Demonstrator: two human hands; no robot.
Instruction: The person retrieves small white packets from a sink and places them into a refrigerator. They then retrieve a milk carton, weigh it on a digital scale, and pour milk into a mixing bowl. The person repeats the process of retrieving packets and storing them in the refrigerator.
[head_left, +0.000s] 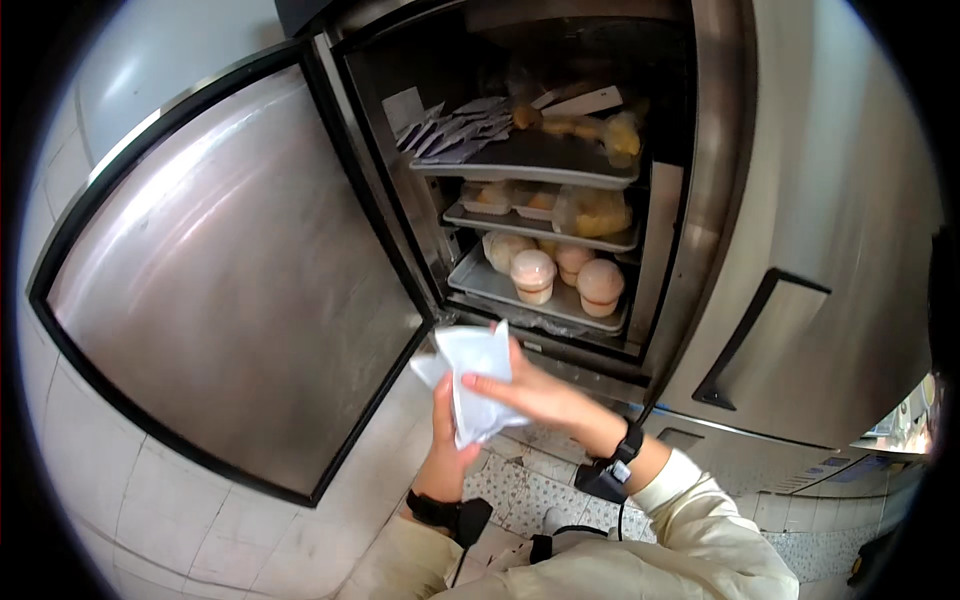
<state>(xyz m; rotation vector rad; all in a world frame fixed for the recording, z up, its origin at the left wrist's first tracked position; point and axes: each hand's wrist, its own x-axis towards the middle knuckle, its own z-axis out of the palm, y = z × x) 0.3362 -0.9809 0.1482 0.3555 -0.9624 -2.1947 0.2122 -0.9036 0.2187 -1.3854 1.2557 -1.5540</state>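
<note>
Both my hands grip white flat packets (480, 360) in front of an open stainless-steel refrigerator (712, 187). My left hand (450, 427) holds them from below on the left side. From the right, my right hand (529, 386) has its thumb across the front packet. At least two packets overlap, and their exact number is hidden. Beyond them, the top tray (540, 169) bears a pile of similar flat packets (457, 131) on its left. Yellow food in a clear bag (621, 139) lies on that tray's right.
The open refrigerator door (232, 285) stands to the left. A middle tray (480, 220) carries clear food boxes (486, 196) and a bagged yellow item (592, 212). Several dome-lidded cups (533, 276) stand on the lower tray (480, 281). A closed steel door with a handle (765, 337) is at right.
</note>
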